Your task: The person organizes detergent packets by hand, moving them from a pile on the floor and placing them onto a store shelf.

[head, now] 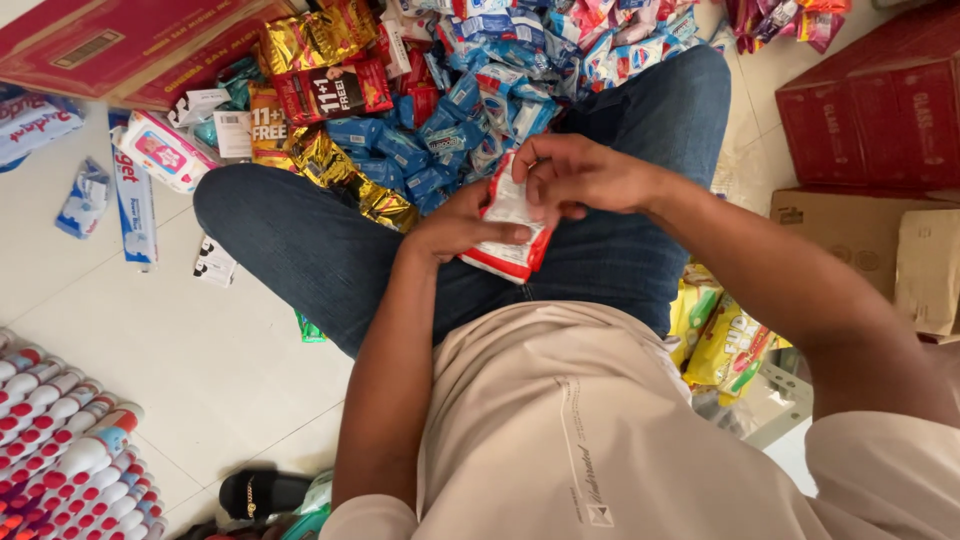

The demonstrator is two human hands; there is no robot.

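Note:
I sit cross-legged on the floor in blue jeans. Both hands hold a small stack of red-and-white sachets [510, 235] over my lap. My left hand [455, 228] grips the stack from below, thumb lying across its face. My right hand [575, 175] pinches the stack's top edge with curled fingers. Just beyond my hands lies a heap of small blue packets [470, 100] between my knees.
Gold and red snack packs [320, 60] lie by my left knee. Red cartons [870, 110] and brown cardboard boxes [870, 240] stand at the right. Yellow packs [725, 345] sit by my right hip. White tubes with red caps [65, 450] and a black sandal [262, 492] are at the lower left.

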